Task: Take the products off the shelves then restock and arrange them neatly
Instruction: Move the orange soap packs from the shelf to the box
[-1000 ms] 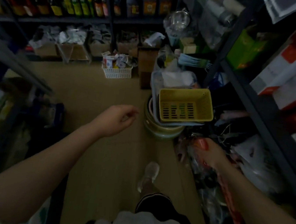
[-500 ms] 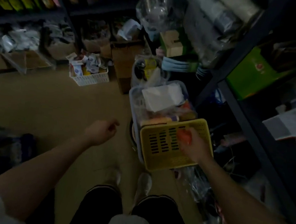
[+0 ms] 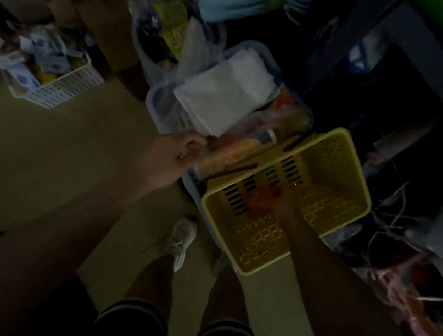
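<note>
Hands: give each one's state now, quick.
Left hand: fingers curled at the clear bin's edge; grip unclear.
Right hand: blurred inside the yellow basket, over something red; unclear.

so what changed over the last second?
Right hand went from the packets low on the right into the yellow basket, carrying something red. Left hand moved forward to the clear bin. Basket stayed on the bin.

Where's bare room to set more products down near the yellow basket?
Free: the yellow basket's far half beyond the right hand, and the bare floor between the white basket and left hand. Crowded: the clear bin and the clutter under the shelf.
</note>
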`<state>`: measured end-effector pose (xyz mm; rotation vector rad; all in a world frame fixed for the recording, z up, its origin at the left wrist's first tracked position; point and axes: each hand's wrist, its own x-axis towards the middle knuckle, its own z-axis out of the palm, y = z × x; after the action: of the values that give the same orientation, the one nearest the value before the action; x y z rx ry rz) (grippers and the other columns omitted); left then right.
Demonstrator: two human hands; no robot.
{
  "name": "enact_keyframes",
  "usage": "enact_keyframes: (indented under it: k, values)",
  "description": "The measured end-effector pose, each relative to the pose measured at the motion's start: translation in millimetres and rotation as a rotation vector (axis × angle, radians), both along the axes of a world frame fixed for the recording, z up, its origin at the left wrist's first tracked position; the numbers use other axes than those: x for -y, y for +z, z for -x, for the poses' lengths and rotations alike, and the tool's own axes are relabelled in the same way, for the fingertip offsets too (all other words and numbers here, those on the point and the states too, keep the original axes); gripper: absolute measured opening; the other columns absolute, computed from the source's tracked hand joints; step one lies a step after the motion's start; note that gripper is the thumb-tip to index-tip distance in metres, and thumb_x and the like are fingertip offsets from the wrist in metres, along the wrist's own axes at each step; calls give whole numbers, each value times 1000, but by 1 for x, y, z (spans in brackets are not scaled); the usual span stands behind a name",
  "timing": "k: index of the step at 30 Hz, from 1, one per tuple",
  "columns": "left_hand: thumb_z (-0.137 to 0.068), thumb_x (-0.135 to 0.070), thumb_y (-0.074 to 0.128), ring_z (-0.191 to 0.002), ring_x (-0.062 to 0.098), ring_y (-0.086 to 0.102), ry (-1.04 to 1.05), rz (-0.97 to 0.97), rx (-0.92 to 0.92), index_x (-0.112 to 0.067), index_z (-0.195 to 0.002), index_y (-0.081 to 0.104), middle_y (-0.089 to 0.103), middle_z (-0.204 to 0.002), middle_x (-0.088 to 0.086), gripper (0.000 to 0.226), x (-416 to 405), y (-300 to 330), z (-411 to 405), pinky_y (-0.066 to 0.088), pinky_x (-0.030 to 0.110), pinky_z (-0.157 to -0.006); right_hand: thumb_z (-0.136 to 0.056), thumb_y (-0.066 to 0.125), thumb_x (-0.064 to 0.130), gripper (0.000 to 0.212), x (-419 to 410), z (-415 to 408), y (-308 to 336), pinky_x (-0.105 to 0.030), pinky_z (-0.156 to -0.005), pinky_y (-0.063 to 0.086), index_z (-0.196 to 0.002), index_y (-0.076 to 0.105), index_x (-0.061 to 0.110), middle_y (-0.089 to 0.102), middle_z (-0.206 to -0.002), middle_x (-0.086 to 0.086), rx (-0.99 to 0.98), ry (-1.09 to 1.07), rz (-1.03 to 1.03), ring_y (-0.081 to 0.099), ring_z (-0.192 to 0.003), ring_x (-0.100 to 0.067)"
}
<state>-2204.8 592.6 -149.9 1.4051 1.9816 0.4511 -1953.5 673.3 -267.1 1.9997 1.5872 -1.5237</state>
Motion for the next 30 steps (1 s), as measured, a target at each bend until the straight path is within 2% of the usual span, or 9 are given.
enact_keyframes:
  k: [2, 6, 10, 13, 16, 20, 23, 26, 30]
  values:
    - [-95, -20, 49, -80, 7, 56, -19, -36, 43, -13, -118, 58, 58, -96, -8, 26, -7, -3, -7, 40, 5, -63, -82, 68, 21, 36, 3, -1, -17, -43, -91, 49, -113, 58, 5, 62, -109, -10, 47, 49, -40, 59, -103, -27]
    - [-94, -14, 51, -80, 6, 54, -98, -52, 73, -7, -119, 59, 57, -95, -6, 27, -13, 7, -20, 35, -3, -60, -97, 43, 19, 31, 6, -11, 4, -33, -85, 42, -125, 50, 5, 56, -122, -16, 335, 185, -198, 55, -113, -32]
    - [-92, -11, 54, -94, 14, 58, -210, -58, 62, -3, -119, 57, 61, -111, 8, 29, -11, 32, -29, 35, 4, -70, -94, 48, 26, 34, 19, -31, 59, -39, -87, 43, -125, 51, 13, 55, -126, -16, 224, 177, -380, 53, -111, -35]
    - [-92, -13, 55, -99, 25, 60, -285, -60, 69, -3, -119, 57, 60, -114, 13, 29, -10, 62, -39, 42, 23, -80, -93, 49, 22, 26, 45, -55, 115, -36, -77, 46, -116, 57, 12, 63, -112, -14, 176, 58, -425, 59, -98, -35]
    - [-90, -30, 48, -93, 26, 62, -464, -53, 63, -9, -118, 59, 64, -107, 11, 37, -11, 96, -60, 50, 34, -79, -94, 48, 22, 22, 84, -89, 161, -36, -69, 47, -107, 59, 8, 65, -100, -15, 171, -52, -422, 61, -87, -32]
    - [-95, -20, 49, -97, 16, 60, -703, -4, 51, -16, -123, 55, 63, -109, 0, 29, -14, 138, -109, 48, 31, -78, -93, 52, 21, 24, 150, -144, 204, -29, -68, 44, -113, 59, 9, 66, -95, -13, 183, -349, -385, 62, -85, -29]
    - [-97, -25, 45, -93, 10, 58, -940, 23, 4, -26, -124, 50, 58, -110, -10, 28, -11, 157, -167, 49, 31, -76, -91, 54, 20, 23, 216, -189, 222, -25, -68, 40, -111, 60, 9, 67, -95, -13, 221, -583, -361, 61, -87, -28]
    - [-96, -27, 45, -85, 10, 59, -1152, -26, -38, -27, -123, 51, 57, -104, -10, 27, 0, 170, -243, 52, 32, -73, -91, 55, 20, 20, 287, -231, 233, -24, -68, 40, -107, 61, 11, 68, -98, -13, 278, -785, -339, 60, -85, -25]
    - [-94, -28, 47, -80, 15, 61, -1399, -129, -10, -26, -120, 55, 62, -96, -6, 26, 40, 184, -358, 53, 39, -71, -92, 52, 20, 22, 385, -279, 245, -25, -74, 42, -111, 60, 11, 66, -104, -10, 375, -943, -268, 60, -96, -25]
